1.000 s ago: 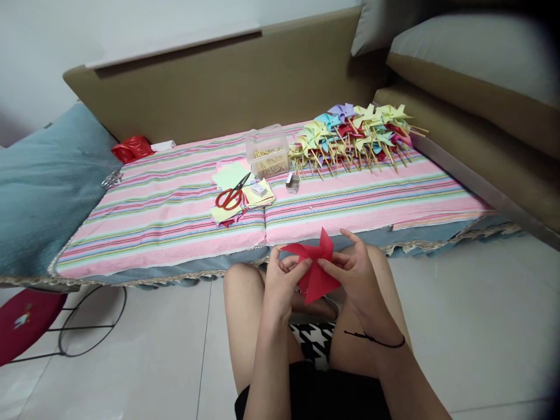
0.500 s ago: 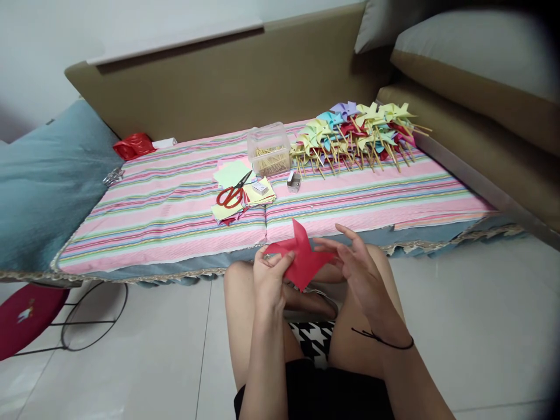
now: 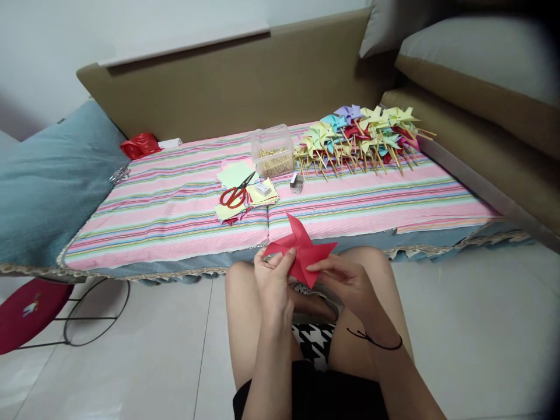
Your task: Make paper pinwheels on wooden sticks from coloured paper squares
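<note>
A red paper pinwheel with pointed blades is held up over my lap; no stick shows on it. My left hand grips it from the left, the thumb pressed near its centre. On the lower right blade, my right hand pinches the paper between thumb and fingers. Beyond, on the striped cloth, lie red-handled scissors on top of paper squares. A small open box stands right of them.
A clear plastic box of short sticks stands mid-couch. Right of it is a pile of finished pinwheels on sticks. A red bag lies by the blue cushion. A red stool stands at lower left.
My right hand, open and spread beside the pinwheel before, has moved in and closed on its lower right blade. The left hand keeps its hold. The view has shifted slightly.
</note>
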A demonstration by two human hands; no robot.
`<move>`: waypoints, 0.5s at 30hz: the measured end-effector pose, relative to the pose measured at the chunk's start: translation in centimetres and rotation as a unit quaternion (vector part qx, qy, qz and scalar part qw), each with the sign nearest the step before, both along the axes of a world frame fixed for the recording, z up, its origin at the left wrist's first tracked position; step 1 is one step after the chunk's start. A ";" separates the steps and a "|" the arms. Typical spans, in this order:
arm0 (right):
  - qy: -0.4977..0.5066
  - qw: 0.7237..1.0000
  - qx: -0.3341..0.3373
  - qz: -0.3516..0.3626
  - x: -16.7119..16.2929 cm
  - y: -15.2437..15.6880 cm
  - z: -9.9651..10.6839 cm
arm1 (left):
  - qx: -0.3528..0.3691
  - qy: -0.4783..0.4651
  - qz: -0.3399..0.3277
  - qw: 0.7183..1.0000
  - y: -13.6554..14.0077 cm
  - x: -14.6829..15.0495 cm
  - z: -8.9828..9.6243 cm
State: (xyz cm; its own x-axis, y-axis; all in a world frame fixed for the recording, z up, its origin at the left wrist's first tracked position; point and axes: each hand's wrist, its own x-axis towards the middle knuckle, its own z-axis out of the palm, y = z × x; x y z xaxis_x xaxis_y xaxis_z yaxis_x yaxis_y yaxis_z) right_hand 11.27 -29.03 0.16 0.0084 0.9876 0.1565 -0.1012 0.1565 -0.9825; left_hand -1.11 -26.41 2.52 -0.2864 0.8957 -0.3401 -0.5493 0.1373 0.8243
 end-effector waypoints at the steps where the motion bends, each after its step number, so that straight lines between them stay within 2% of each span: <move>1: 0.010 1.000 -0.008 -0.008 -0.1 0.0 0.1 | 0.004 0.005 -0.003 1.000 -0.1 0.1 0.0; 8: 0.083 0.987 -0.088 -0.111 -1.2 0.2 1.0 | 0.040 0.029 -0.003 0.999 -0.3 0.8 -0.3; 15: 0.110 0.975 -0.086 -0.174 -2.2 0.6 0.6 | 0.051 0.040 -0.022 0.998 -0.6 1.2 -0.3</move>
